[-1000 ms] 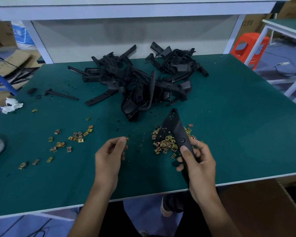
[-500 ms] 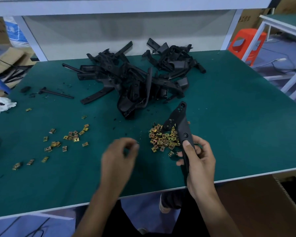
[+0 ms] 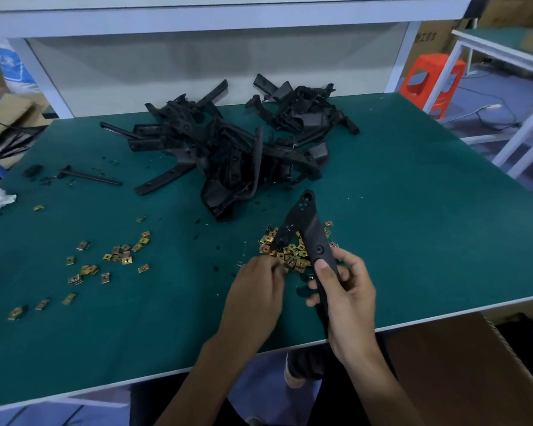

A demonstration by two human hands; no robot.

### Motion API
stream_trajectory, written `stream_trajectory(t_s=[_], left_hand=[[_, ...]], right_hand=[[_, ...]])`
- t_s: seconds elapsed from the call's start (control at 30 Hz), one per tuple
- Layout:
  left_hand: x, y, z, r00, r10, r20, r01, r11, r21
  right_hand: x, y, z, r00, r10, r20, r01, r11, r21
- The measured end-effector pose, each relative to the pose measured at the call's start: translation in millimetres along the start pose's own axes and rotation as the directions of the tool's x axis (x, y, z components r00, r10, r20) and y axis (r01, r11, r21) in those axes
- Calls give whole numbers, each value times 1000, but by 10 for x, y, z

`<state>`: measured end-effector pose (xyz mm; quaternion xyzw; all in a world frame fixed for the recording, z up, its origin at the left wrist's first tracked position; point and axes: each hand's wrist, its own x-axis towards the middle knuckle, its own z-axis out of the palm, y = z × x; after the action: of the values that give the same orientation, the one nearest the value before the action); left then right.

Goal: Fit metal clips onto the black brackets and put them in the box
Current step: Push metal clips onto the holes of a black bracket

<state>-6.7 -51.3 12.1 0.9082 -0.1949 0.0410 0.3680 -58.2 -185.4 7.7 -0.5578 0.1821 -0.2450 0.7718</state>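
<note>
Green-topped bench [image 3: 413, 210] holds the clip pile [image 3: 290, 253] at the left hand [image 3: 256, 290]'s curled fingertips, grasp unclear; the right hand [image 3: 348, 299] grips the black bracket [image 3: 314, 238], slanting away over that pile.

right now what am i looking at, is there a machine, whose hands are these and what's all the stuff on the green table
No machine here: these are a person's two bare hands, filmed by one camera worn on the head, looking down at a green table. The right hand grips one black bracket. The left hand reaches into a heap of small gold metal clips; whether it has pinched one is hidden. Other loose clips lie scattered to the left, and a pile of brackets sits farther back. Below the table's near edge is brown cardboard.
</note>
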Motion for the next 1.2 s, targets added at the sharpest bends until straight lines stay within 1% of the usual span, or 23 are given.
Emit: stream_trajectory(t_s=[0.07,0.13,0.17,0.3,0.37,0.47,0.57,0.67,1.03,1.2], left_hand=[[-26,-124,-123,992,-123,-21,117,976,-185],[-30,-237,-250,967,-255,-18,231,902,-364],[-25,-288,-302,956,-294,-5,263,861,-434],[10,-411,-390,938,-347,30,289,729,-620],[6,-438,-396,928,-370,44,287,635,-717],[-13,-455,-422,927,-361,99,278,485,-829],[-25,-466,-435,919,-367,147,296,392,-871],[-43,-462,-450,915,-370,162,299,352,-887],[-57,-525,-520,931,-296,216,299,275,-914],[-65,-542,-538,935,-262,238,315,309,-897]], right_hand=[[-6,13,-2,1000,-4,22,5,999,-34],[-9,17,-4,998,-3,58,9,995,-100],[-13,14,-4,997,-3,81,13,991,-132],[-43,-18,-9,988,-8,154,43,973,-226],[-52,-25,-2,982,-9,186,59,962,-265],[-63,-36,12,972,-10,235,90,938,-334],[-77,-49,38,965,-9,261,110,920,-376],[-84,-46,46,963,1,269,108,914,-390],[-76,-18,0,958,7,287,120,899,-421],[-58,-12,-4,949,23,314,129,882,-454]])
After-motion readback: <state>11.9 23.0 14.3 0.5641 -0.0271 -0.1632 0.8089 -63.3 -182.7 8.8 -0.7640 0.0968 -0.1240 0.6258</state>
